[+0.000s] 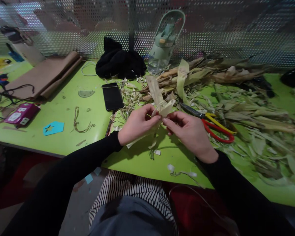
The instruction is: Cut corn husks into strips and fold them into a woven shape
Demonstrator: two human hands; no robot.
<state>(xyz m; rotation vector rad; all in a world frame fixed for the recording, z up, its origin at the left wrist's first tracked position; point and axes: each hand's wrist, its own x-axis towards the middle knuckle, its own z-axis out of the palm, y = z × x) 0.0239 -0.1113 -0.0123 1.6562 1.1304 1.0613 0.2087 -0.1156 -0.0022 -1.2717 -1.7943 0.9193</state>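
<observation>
A pale strip of corn husk (pixel 155 91) stands up from between my fingers, with a curled piece folded beside it. My left hand (pixel 140 124) pinches it from the left, thumb pressed against the fingers. On the other side my right hand (pixel 188 132) grips the curled husk between thumb and fingertips. Both hands meet just above the green table (pixel 135 164). Red-and-yellow-handled scissors (pixel 218 129) lie right beside my right hand, blades pointing toward the husk. Small husk scraps (pixel 157 152) lie below my hands.
A heap of dried husks (pixel 211 73) covers the back and right. A black phone (pixel 112 96), black cloth (pixel 120 60) and green bottle (pixel 162 46) stand or lie behind my hands. Leftward are a brown paper bag (pixel 43 73), purple box (pixel 22 114) and blue tag (pixel 53 128).
</observation>
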